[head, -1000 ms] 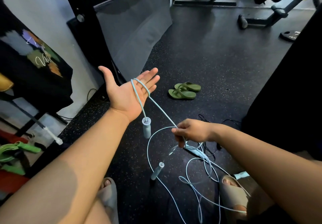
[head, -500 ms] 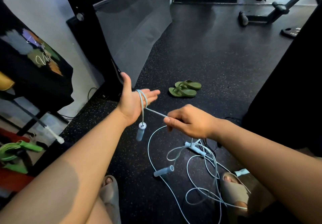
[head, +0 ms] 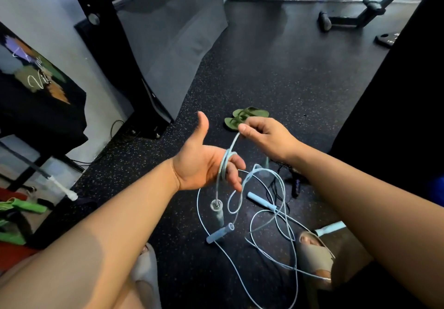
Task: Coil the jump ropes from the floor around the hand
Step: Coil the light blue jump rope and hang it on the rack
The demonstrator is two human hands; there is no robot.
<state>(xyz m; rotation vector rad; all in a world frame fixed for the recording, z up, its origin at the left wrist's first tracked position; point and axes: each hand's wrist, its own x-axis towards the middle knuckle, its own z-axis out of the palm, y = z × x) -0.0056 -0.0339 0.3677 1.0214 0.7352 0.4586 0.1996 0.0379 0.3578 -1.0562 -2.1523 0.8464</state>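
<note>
A light blue jump rope (head: 262, 188) lies in loose tangles on the black floor, with several blue handles among the loops. My left hand (head: 204, 164) is held palm up, thumb raised, with two turns of the cord around its fingers. One handle (head: 217, 210) dangles below that hand. My right hand (head: 262, 135) pinches the cord just beyond and above the left fingers, pulling it taut. More handles lie on the floor (head: 219, 233) (head: 262, 200) (head: 330, 228).
Green flip-flops (head: 245, 116) lie just beyond my hands. My two feet in beige sandals (head: 314, 251) stand beside the rope. A black rack post (head: 125, 73) and a leaning grey mat stand at the left; gym machines are at the back. Black cables (head: 288, 176) lie under my right forearm.
My right hand has risen and moved away, carrying the cord over the left fingers for another turn. My left hand has lowered and turned thumb up. The dangling handle dropped lower.
</note>
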